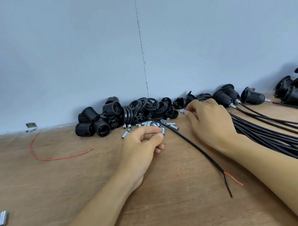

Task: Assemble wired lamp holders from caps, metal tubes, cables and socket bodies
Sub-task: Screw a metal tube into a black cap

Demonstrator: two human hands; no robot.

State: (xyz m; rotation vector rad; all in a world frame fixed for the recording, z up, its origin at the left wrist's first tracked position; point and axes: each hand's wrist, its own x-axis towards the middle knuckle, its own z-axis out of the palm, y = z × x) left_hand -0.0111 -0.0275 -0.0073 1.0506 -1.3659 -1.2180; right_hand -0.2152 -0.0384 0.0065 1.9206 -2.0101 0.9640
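Left hand pinches a metal tube beside the tube pile, right hand pinches a small metal fitting; a slip could scatter tubes across the black cable lying between them.

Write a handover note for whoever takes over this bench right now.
Left hand pinches a metal tube at the edge of the tube pile.
Right hand pinches a small metal piece.
A loose cable lies between the hands, with nothing threaded on it.
Caps and socket bodies are heaped at the wall.
Done: several wired holders on the right.
Left: fit this cable with tube, cap and body. Many parts remain.
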